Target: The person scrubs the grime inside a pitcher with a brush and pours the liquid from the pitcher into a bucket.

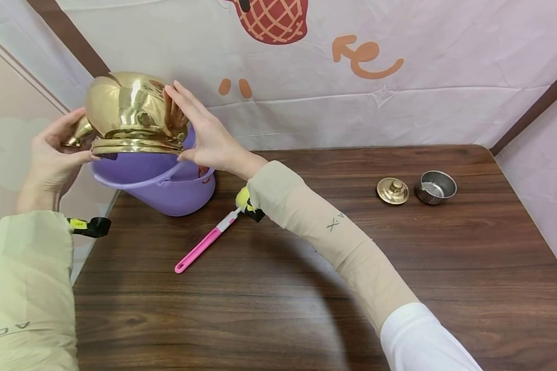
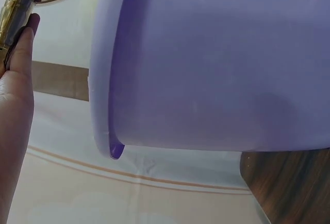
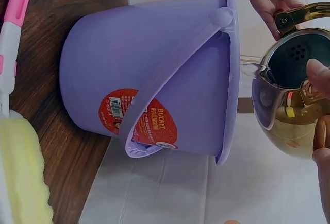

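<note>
Both my hands hold a shiny gold teapot (image 1: 132, 105) tipped mouth-down over a purple bucket (image 1: 181, 193). My left hand (image 1: 51, 154) grips it on the left, fingers about a curved gold part sticking out, thumb by the rim. On the opposite side, my right hand (image 1: 209, 139) holds the body, fingers along the wall and thumb at the rim. The right wrist view shows the pot's dark inside with small strainer holes, and a clear stream of water (image 3: 251, 69) running from its rim toward the bucket mouth. The bucket's handle (image 3: 170, 74) hangs down its side.
A sponge brush (image 1: 206, 245) with pink handle and yellow head lies on the wooden table (image 1: 278, 309), partly behind my right sleeve. Farther right are a gold lid (image 1: 392, 191) and a metal strainer cup (image 1: 436, 187). A printed cloth (image 1: 306, 113) hangs behind.
</note>
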{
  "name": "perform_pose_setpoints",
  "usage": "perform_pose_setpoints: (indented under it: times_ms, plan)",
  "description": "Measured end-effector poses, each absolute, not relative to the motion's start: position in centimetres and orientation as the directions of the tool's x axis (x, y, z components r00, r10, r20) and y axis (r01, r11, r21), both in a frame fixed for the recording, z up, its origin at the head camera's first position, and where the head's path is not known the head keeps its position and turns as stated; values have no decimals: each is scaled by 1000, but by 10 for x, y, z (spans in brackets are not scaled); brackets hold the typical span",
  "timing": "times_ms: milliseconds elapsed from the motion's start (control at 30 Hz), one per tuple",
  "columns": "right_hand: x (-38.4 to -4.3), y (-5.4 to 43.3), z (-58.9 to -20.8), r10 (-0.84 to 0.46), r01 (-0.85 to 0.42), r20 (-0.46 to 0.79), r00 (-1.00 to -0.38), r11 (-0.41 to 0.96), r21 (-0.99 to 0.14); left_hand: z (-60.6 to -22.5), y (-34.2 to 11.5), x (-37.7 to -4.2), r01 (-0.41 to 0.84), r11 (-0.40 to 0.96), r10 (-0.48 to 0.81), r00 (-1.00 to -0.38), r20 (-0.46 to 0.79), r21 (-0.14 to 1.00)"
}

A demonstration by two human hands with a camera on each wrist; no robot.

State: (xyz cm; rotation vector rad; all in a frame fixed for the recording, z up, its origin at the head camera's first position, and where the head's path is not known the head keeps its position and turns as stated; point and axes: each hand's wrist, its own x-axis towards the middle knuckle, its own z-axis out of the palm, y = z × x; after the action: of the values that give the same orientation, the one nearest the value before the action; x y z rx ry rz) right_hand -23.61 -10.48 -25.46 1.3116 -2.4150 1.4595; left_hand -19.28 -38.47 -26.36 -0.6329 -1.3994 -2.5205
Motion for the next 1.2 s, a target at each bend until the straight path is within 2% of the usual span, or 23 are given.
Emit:
perform_pose_setpoints:
  times_ms: [700,1000,1200]
  plan:
    - [-230,-106,-254,-674,-770,510,-534,140,-622,-267,-385,-194,351,-696,-27,-885,465,627]
    - [-228,-106,-254,-658,-825,588,-470,91,-557,-268,-388,-195,331,-733,-26,-887,462,594]
    - [-227,-106,-254,-661,-840,599,-452,89,-535,-268,-388,-196,342,-743,-50,-886,461,576]
